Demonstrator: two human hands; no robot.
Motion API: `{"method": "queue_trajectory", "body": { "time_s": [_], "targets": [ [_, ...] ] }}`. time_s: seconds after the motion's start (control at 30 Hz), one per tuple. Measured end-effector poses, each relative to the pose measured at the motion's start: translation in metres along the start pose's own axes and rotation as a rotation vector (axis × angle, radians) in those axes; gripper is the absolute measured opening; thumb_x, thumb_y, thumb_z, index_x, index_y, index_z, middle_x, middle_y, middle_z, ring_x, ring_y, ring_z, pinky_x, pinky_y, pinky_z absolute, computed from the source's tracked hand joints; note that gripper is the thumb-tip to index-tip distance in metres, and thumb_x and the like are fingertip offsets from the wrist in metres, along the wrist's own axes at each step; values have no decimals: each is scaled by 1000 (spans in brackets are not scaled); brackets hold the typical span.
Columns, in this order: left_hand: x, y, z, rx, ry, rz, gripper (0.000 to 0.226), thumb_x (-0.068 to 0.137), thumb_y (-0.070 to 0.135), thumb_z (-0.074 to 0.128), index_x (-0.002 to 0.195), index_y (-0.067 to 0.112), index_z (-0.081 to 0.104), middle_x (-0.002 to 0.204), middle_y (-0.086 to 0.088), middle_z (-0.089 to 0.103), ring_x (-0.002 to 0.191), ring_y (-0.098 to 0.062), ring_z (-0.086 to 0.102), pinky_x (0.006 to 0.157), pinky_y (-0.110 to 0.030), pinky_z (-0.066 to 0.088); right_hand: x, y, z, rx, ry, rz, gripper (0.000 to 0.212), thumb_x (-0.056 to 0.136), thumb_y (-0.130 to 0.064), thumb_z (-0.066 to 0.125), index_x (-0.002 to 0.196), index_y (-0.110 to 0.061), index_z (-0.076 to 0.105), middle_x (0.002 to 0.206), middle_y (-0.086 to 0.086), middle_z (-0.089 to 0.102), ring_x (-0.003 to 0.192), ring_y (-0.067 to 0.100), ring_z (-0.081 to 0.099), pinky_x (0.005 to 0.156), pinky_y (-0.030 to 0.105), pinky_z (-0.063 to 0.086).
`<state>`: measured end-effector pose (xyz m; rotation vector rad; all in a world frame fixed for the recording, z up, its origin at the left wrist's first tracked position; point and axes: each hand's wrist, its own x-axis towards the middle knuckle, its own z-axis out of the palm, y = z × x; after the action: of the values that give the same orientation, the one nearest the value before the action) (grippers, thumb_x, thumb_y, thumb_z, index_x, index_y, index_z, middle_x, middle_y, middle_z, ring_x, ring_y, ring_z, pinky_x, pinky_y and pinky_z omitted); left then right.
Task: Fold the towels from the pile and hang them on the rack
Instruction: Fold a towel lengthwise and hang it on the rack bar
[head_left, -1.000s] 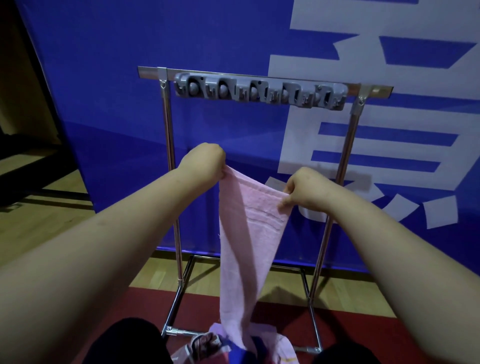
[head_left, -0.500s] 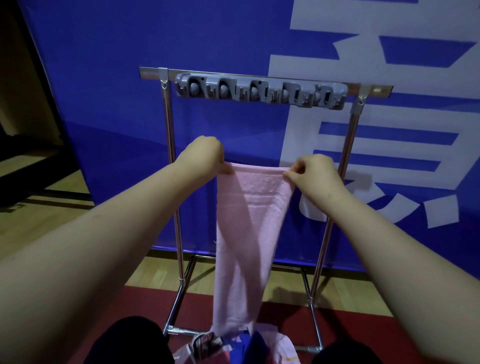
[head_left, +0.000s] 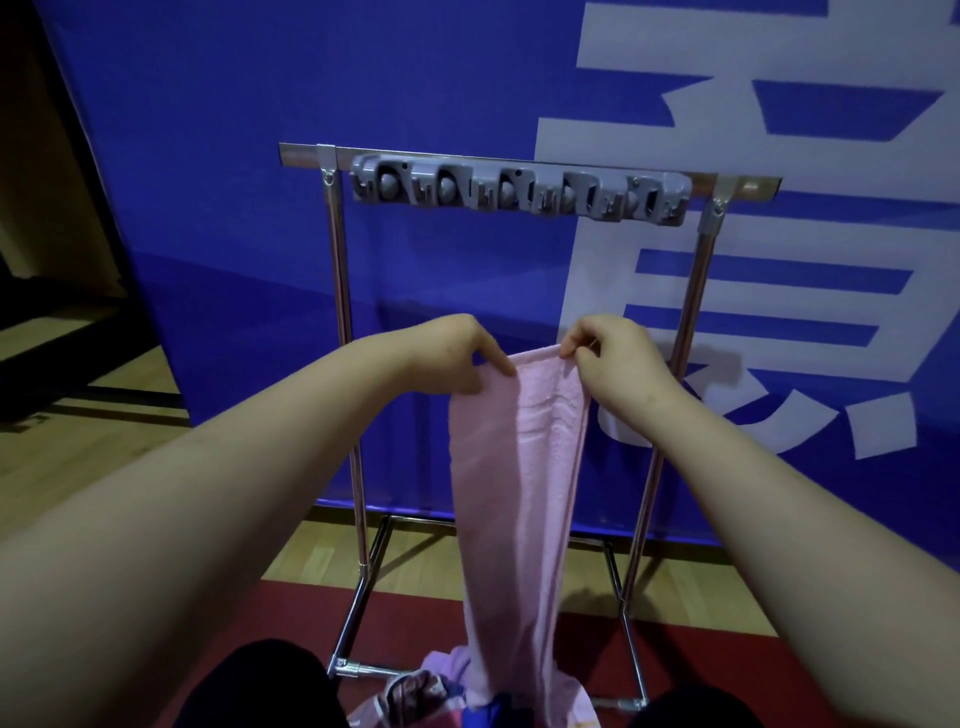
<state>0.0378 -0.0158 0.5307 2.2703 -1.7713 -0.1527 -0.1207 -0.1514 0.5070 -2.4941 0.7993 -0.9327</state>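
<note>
A pink towel (head_left: 519, 467) hangs in front of the person, its long axis running straight up and down and its short top edge roughly level. It is folded narrow, with a lengthwise crease down the right side. The left hand (head_left: 452, 353) pinches the upper left corner between thumb and fingers. The right hand (head_left: 618, 358) pinches the upper right corner, and the two hands are held close together. The towel's lower end reaches down into the pile (head_left: 415, 696) of mixed cloth at the bottom edge of the view, between the person's dark-clad knees. Just behind the towel stands the metal rack (head_left: 337, 260), which has two upright poles and a top bar carrying a grey strip of clips (head_left: 519, 195). The towel is well below that bar. The rack's feet stand on a red mat (head_left: 415, 613) laid over a wooden floor (head_left: 78, 441). A blue banner (head_left: 234, 156) with large white characters fills the background.
</note>
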Motion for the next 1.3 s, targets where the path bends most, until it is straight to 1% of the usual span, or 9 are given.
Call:
{"method": "queue_trajectory", "body": {
  "time_s": [0.1,0.2,0.4,0.53,0.7,0.93,1.07,1.17,1.3],
  "targets": [
    [2,9,8,-342,83,-160,35,82,0,70,115,13,71,76,-2,63,57,-10,59,51,-15,54,-1,-5,7,43,-2,45,30,88,5,46,85,-12,71,90,-2,67,84,14,61,77,28,51],
    [2,21,13,-712,125,-264,25,83,-4,70,109,-2,70,84,-16,65,65,-17,63,59,-23,60,-2,-15,13,123,-19,52,31,89,4,46,87,-11,73,94,0,70,87,15,64,79,31,54],
    [9,38,13,-925,156,-333,20,84,-6,62,102,-15,67,97,-28,70,72,-22,69,61,-25,61,-1,-29,23,72,-97,-8,19,94,-11,54,96,-15,73,99,0,70,89,13,64,73,19,45],
    [12,38,12,-996,172,-395,22,83,-12,59,104,-16,64,85,-23,66,63,-19,69,52,-20,55,-2,-30,19,154,-38,0,4,91,-15,62,91,-15,67,77,-6,64,63,0,56,53,4,37],
    [11,35,12,-1023,202,-416,25,81,-16,58,106,-17,62,95,-31,65,72,-27,69,50,-22,55,-5,-34,17,203,-59,19,4,90,-18,66,90,-17,62,70,-4,65,55,-4,59,49,4,40],
    [13,30,17,-1085,319,-437,40,83,-9,64,120,2,57,105,-21,66,88,-30,71,71,-38,62,-10,-37,10,275,-194,-17,25,83,-23,74,104,-14,64,102,-6,68,95,6,64,81,24,55],
    [11,32,15,-1169,319,-395,48,80,-15,63,123,2,50,112,-25,60,81,-36,72,70,-44,62,-7,-39,9,268,-114,7,4,89,-11,66,92,-11,64,89,9,72,76,14,68,67,17,55],
    [13,36,7,-1280,358,-333,41,85,-13,51,123,3,49,107,-27,61,77,-38,73,74,-45,61,3,-39,5,312,8,31,11,87,-4,64,84,-15,62,85,7,70,70,13,66,57,11,50],
    [9,28,6,-970,226,-272,45,85,-7,50,125,13,52,85,-14,62,73,-29,69,75,-45,61,2,-33,10,301,-11,-5,22,85,6,51,84,-15,59,81,1,64,75,14,60,63,17,46]
  ]
}}
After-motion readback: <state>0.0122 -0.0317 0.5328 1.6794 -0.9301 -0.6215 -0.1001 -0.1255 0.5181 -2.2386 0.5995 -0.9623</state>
